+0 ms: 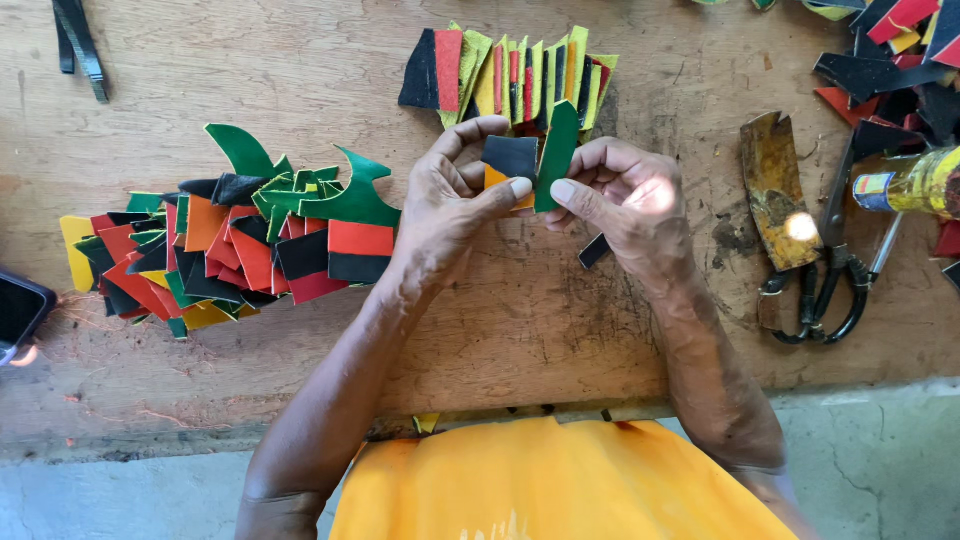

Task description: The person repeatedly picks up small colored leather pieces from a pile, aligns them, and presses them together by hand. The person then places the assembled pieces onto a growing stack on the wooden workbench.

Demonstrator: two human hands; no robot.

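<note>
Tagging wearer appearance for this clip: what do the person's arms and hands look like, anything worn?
Both forearms are bare up to the frame's lower edge: no sleeves showing. The left hand and right hand have no gloves, and no rings, watch or bands are visible. Nails are short and pale. A bright yellow-orange garment covers the torso below the arms. No markings that I can make out.

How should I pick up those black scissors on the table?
Grip the scissors by the black loop handles, coming from the table's near edge. The loops point toward the person and lie bare, while the blades run up under the scraps and a bottle.
</note>
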